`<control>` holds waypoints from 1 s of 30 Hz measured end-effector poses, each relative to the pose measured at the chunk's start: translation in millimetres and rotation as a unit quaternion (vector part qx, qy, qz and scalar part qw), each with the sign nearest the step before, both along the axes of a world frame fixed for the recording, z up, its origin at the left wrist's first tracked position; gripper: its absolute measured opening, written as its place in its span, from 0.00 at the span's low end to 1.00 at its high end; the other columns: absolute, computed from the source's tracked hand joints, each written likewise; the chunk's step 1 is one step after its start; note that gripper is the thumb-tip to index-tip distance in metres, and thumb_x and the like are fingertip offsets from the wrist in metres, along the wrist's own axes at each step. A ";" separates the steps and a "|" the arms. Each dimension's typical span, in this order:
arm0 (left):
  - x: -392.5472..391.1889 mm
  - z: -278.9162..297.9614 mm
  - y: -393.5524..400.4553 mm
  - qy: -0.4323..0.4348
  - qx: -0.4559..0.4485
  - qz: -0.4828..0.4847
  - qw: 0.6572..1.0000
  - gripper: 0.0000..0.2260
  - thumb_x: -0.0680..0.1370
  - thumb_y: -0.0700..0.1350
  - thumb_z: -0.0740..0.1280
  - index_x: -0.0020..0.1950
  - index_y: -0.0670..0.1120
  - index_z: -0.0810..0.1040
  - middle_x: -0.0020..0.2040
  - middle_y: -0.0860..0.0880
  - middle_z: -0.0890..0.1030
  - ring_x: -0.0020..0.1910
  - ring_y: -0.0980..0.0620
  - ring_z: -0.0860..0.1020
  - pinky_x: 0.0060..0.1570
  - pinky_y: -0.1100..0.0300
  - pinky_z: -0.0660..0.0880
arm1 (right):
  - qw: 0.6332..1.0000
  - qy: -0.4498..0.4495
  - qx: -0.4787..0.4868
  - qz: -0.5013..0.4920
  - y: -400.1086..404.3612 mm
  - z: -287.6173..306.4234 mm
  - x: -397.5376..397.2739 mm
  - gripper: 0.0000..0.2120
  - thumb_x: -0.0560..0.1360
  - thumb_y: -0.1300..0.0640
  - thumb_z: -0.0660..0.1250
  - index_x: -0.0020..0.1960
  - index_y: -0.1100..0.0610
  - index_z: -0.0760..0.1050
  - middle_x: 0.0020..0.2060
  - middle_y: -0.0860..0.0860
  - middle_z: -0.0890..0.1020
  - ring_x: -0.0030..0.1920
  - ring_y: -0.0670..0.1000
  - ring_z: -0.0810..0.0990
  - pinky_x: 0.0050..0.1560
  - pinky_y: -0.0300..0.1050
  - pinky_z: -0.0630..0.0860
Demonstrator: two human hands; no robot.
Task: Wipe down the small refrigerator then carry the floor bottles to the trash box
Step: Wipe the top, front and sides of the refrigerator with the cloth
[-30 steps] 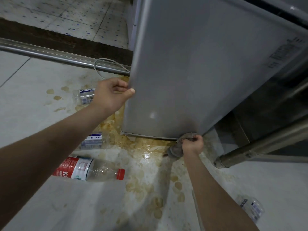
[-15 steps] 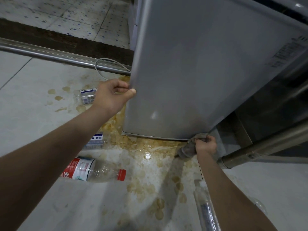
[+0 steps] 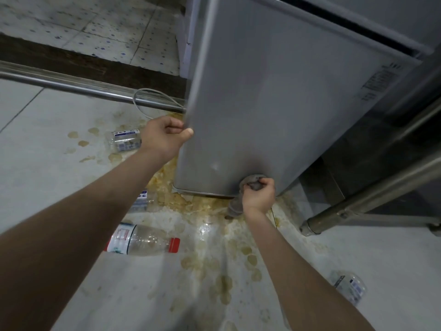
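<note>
Right hand (image 3: 259,195): fist clenched round grey cloth (image 3: 253,181), pressed to refrigerator's (image 3: 274,103) lower corner. Left hand (image 3: 165,137): fingers curled round its front edge. Refrigerator: grey, tilted, on stained floor (image 3: 47,163). Red-capped bottle (image 3: 143,242) lay on its side nearby.

Pale stained floor (image 3: 47,177), steel rail (image 3: 71,83), speckled tiles (image 3: 95,22) beyond.

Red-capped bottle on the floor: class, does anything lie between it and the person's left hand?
Nothing visible blocks it. The left hand grips the refrigerator edge; below it lie bare stained floor and one small crushed bottle, off to the side of the red-capped bottle.
</note>
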State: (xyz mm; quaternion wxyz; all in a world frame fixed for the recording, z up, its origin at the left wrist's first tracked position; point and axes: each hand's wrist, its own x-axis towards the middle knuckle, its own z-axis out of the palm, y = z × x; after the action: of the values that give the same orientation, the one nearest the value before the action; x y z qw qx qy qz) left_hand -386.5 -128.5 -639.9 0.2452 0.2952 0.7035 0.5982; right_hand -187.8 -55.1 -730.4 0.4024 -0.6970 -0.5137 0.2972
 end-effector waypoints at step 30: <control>-0.8 1.7 -1.3 0.046 -0.013 -0.005 0.999 0.06 0.73 0.43 0.72 0.45 0.46 0.76 0.35 0.54 0.76 0.42 0.52 0.77 0.53 0.56 0.76 | 0.994 -0.037 0.047 0.086 -22.1 -0.9 -27.9 0.11 0.67 0.68 0.67 0.44 0.55 0.70 0.47 0.55 0.78 0.48 0.55 0.77 0.46 0.38 0.68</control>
State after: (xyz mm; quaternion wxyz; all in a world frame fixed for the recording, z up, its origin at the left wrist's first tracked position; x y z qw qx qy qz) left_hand -387.3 -129.9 -638.2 0.2190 0.3228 0.7205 0.5734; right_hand -215.7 -77.2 -731.3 0.3881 -0.6409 -0.6000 0.2805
